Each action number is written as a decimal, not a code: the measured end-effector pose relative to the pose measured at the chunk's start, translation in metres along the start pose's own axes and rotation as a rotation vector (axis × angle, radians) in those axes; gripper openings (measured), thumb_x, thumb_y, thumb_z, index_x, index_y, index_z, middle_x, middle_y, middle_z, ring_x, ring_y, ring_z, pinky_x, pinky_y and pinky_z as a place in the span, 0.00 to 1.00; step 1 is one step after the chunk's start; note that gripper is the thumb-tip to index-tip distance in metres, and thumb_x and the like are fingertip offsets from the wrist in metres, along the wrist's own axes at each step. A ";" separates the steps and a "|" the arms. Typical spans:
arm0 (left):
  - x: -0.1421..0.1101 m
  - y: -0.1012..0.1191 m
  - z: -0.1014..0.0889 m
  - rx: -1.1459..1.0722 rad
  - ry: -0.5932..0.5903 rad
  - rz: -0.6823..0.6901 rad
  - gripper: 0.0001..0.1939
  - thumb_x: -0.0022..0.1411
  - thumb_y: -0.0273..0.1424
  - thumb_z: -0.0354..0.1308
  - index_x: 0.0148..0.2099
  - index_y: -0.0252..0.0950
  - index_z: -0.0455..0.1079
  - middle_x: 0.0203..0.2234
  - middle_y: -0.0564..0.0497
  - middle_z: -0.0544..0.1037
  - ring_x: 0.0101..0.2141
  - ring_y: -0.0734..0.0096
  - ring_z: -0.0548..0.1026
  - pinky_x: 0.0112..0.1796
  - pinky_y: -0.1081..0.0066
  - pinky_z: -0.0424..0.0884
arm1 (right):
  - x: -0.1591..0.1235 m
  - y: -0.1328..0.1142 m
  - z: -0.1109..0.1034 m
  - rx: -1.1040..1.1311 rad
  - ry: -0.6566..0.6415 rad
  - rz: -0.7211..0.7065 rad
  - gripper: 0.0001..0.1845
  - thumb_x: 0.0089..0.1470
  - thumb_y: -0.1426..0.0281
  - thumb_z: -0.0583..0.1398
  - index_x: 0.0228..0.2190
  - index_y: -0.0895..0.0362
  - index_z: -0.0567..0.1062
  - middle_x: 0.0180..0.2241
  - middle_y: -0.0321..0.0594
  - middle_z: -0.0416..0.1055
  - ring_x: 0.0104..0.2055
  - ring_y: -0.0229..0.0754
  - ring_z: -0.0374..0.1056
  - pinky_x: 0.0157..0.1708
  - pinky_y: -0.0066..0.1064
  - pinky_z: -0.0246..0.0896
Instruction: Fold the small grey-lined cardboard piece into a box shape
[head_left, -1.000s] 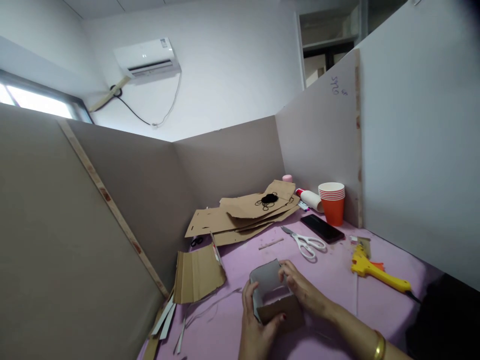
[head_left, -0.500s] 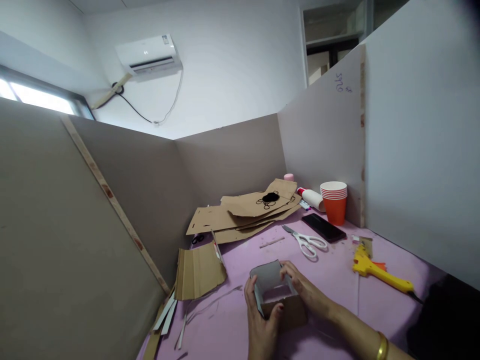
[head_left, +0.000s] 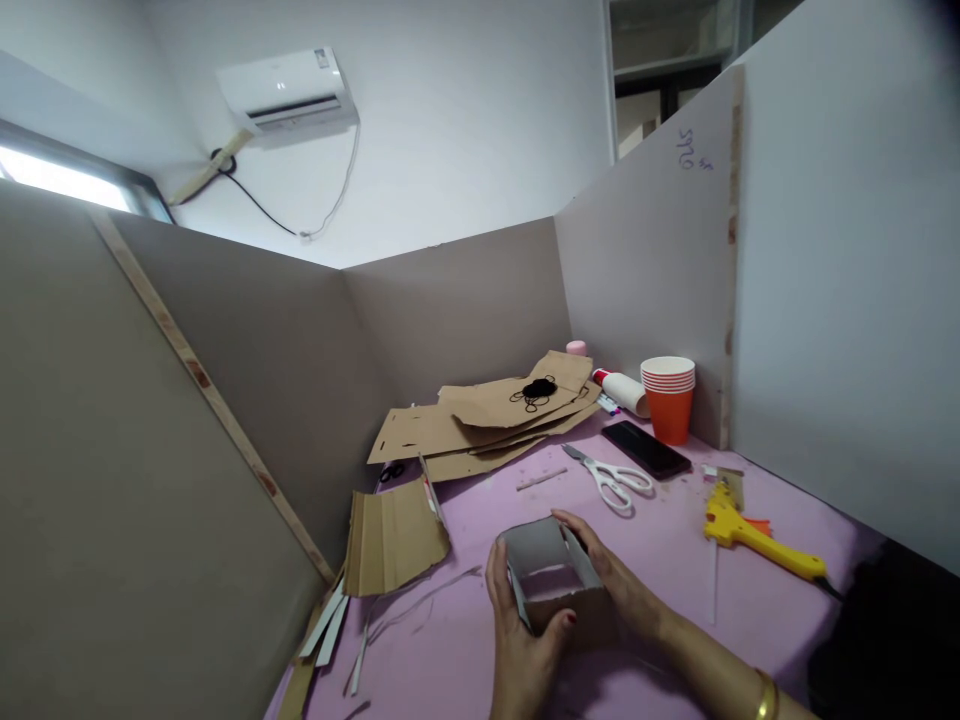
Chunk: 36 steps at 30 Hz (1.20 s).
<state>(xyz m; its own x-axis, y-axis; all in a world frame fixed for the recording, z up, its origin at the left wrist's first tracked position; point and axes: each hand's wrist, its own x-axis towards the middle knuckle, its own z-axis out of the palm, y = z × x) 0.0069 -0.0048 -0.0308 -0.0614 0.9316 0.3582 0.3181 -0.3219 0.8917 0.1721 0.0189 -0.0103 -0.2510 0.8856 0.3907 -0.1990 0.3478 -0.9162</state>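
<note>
A small open cardboard box [head_left: 541, 560], grey inside and brown outside, stands on the pink table cover [head_left: 660, 560] near the front edge. My left hand [head_left: 517, 640] wraps round its left and near walls, thumb on the brown front. My right hand [head_left: 611, 575] presses flat against its right wall, fingers reaching to the far corner. A gold bangle [head_left: 763, 695] shows on my right wrist.
White-handled scissors [head_left: 615, 480], a black phone [head_left: 645, 448], a stack of orange paper cups [head_left: 667, 398], a glue bottle [head_left: 622, 392] and a yellow glue gun [head_left: 757, 540] lie to the right. Flat cardboard sheets [head_left: 480, 425] and a folded piece [head_left: 394, 535] lie behind and left. Grey partition boards enclose the table.
The box has been squared up between both hands and turned slightly. The view has shifted a little; nothing else on the table moved.
</note>
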 end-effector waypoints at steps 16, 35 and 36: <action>0.003 0.011 -0.018 0.049 -0.062 0.080 0.53 0.41 0.61 0.58 0.61 0.32 0.54 0.62 0.34 0.51 0.63 0.45 0.49 0.60 0.50 0.50 | 0.004 0.001 -0.010 -0.076 -0.100 0.013 0.26 0.60 0.54 0.50 0.56 0.50 0.65 0.61 0.44 0.58 0.64 0.49 0.49 0.64 0.46 0.37; -0.002 0.016 -0.014 0.127 -0.091 0.038 0.39 0.49 0.35 0.63 0.61 0.35 0.54 0.64 0.39 0.49 0.65 0.53 0.44 0.61 0.53 0.47 | -0.001 0.009 0.001 0.205 -0.031 0.058 0.29 0.61 0.54 0.49 0.62 0.42 0.51 0.67 0.37 0.44 0.68 0.42 0.39 0.65 0.45 0.32; -0.002 0.018 -0.015 0.141 -0.100 0.038 0.38 0.49 0.34 0.63 0.61 0.35 0.54 0.64 0.39 0.49 0.65 0.53 0.45 0.61 0.53 0.47 | 0.000 0.009 0.002 0.190 -0.026 0.055 0.28 0.62 0.55 0.48 0.62 0.42 0.50 0.67 0.36 0.44 0.68 0.42 0.39 0.65 0.45 0.32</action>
<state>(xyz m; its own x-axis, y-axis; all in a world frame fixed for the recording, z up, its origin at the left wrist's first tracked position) -0.0018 -0.0146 -0.0113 0.0458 0.9336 0.3554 0.4487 -0.3371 0.8276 0.1688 0.0215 -0.0186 -0.2907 0.8924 0.3450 -0.3585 0.2327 -0.9041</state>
